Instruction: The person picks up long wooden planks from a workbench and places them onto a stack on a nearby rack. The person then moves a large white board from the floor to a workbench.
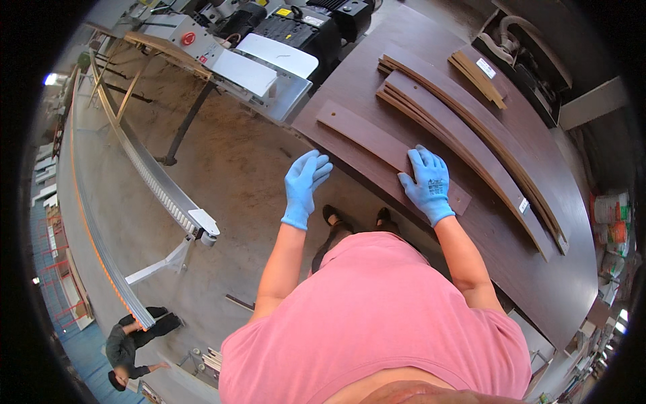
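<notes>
Right fingers (417,156) spread over a brown strip (365,140) (long axis upper-left to lower-right), left fingers (317,163) loosely bent, empty

Light falls evenly, a white glare (50,79) flares far left, edges bend.

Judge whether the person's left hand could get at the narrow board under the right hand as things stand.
Probably yes: the left hand looks empty beside the table, and nothing visible blocks its way to the narrow board.
</notes>
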Tool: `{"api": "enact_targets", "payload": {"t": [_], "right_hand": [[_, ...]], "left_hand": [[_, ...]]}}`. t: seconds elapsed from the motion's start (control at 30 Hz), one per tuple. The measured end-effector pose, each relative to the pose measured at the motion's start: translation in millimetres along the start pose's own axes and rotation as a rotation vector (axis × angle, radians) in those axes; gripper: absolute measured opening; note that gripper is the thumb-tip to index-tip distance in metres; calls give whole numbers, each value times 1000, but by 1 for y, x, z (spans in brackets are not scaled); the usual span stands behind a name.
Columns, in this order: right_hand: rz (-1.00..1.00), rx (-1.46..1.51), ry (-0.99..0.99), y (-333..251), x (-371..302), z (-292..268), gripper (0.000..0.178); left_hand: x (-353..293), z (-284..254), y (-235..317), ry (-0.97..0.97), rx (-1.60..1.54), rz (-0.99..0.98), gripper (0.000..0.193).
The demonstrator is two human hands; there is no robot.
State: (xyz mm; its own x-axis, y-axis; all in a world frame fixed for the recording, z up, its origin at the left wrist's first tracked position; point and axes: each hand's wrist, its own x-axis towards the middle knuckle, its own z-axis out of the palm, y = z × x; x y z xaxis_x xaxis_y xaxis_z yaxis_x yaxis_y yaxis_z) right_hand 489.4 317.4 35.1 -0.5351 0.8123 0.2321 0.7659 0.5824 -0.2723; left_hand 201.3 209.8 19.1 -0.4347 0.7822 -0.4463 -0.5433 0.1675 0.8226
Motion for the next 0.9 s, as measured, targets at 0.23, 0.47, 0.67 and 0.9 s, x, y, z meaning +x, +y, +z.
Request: {"api": "enact_targets", "payload": {"t": [0.23, 0.47, 0.67, 0.9], "right_hand": [[7, -27, -25, -9, 3, -2, 60], [-99, -107, 7, -44, 28, 12, 63], [-46, -88, 29, -50, 43, 38, 61], [-63, -135, 80, -58, 43, 42, 57]], "left_hand": [[0, -103, 16, 256, -59, 55, 41], [23, -206, 59, 425, -152, 201, 41], [56, -264, 91, 446, -247, 212, 45], [115, -323, 129, 478, -320, 221, 54]]}}
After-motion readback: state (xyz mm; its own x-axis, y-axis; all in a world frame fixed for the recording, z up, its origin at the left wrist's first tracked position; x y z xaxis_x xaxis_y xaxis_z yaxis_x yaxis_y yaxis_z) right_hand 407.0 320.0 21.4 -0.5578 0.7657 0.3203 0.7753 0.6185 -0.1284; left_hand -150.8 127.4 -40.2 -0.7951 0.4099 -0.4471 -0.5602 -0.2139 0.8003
